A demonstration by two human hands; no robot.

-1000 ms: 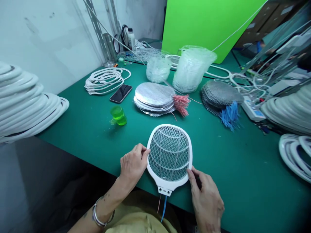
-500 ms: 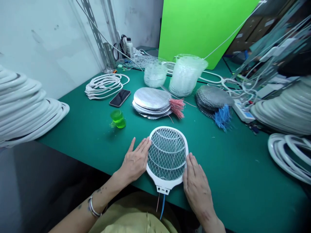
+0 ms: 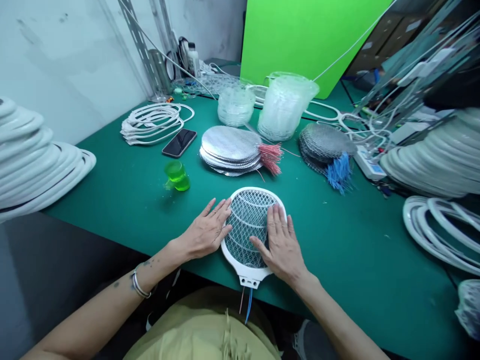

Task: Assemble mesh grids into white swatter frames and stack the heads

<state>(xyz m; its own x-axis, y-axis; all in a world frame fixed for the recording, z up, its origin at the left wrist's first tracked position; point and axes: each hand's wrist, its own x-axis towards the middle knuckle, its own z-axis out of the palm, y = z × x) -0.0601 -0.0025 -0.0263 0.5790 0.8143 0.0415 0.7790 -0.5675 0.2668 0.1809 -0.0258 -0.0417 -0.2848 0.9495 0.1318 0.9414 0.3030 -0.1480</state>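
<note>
An electric fly swatter head point(image 3: 245, 235), white-framed with metal mesh inside, lies flat near the table's front edge. From its neck a pink wire and a blue wire point(image 3: 249, 305) hang over the edge. My left hand point(image 3: 206, 227) rests along the left side of the frame, fingers spread, fingertips on the rim. Flat across the right rim and part of the mesh lies my right hand point(image 3: 283, 242), its thumb stretched out and fingers straight. Beyond the swatter sit a stack of silvery mesh sheets point(image 3: 230, 142) with pink wires and a darker mesh stack point(image 3: 324, 142) with blue wires.
A green cup-like piece point(image 3: 177, 176) and a phone point(image 3: 179, 143) lie to the left. White frames are piled at far left point(image 3: 41, 165) and right point(image 3: 435, 155). Translucent plastic stacks point(image 3: 287, 107) stand behind, before a bright green board point(image 3: 307, 40).
My right hand has moved from the frame's right edge onto the rim and mesh, its thumb now spread. My left hand stays at the left side. The view has shifted slightly.
</note>
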